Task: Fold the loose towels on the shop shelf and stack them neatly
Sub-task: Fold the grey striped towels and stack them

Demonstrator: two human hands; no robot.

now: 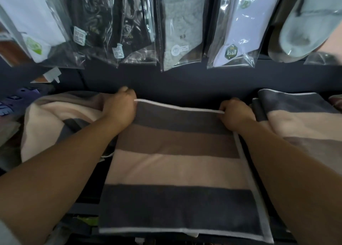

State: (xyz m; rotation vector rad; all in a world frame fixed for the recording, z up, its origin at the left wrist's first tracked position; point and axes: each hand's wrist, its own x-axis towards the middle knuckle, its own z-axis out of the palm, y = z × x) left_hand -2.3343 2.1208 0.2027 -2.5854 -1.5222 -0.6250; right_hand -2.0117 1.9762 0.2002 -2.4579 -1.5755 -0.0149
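Note:
A striped towel in dark grey, brown and beige bands with a pale border lies spread in the middle of the shelf. My left hand grips its far left corner. My right hand pinches its far right corner, and the white far edge runs taut between the two hands. To the left lies a loose, crumpled beige and grey towel, partly under my left forearm. On the right a third towel with the same stripes lies loosely folded.
Packaged socks in clear bags hang in a row above the shelf's dark back wall. Pale slippers hang at the upper right. Purple items sit at the far left.

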